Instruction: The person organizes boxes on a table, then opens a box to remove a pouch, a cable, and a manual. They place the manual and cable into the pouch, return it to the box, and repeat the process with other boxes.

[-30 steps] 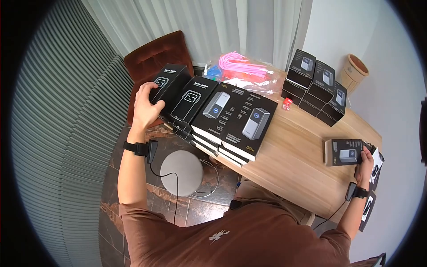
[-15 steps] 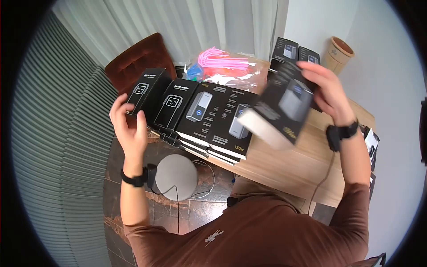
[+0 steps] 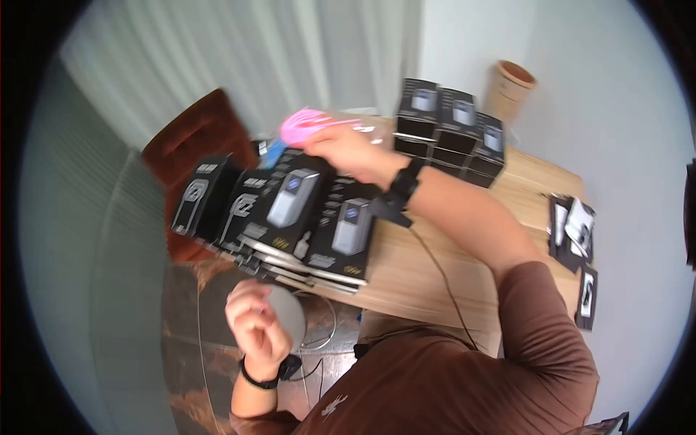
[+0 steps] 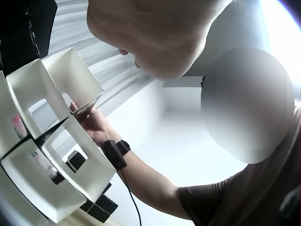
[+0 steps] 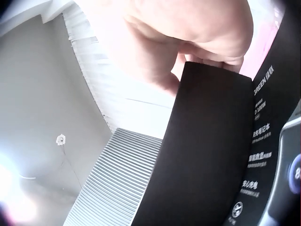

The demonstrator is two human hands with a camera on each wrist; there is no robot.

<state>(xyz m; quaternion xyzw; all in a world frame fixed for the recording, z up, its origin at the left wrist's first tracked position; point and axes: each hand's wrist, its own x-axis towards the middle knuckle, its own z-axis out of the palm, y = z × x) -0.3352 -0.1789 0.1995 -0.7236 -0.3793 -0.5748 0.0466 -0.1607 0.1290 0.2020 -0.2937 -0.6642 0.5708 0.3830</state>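
Observation:
My right hand [image 3: 351, 152] grips the far end of a black power bank box [image 3: 290, 203], printed with a grey device. That box lies on top of a stack, at a slight angle beside a matching box [image 3: 348, 228]. In the right wrist view, fingers bend over the end of the black box [image 5: 202, 141]. My left hand [image 3: 255, 319] hovers before the stack's near side, fingers loosely curled around nothing. From below, the left wrist view shows stacked box sleeves [image 4: 96, 87] with white insides and open ends.
Two black boxes with a robot face, one box [image 3: 196, 196] at the far left, adjoin the stack. More black boxes [image 3: 457, 119] stand at the back right. Pink ties [image 3: 308, 123] lie behind the stack. Black-and-white packets [image 3: 576, 228] lie at the right edge; a stool [image 3: 292, 319] stands below.
My right hand has carried the box from the table's right side leftward onto the stack. My left hand has left the robot-face box and come down toward my body.

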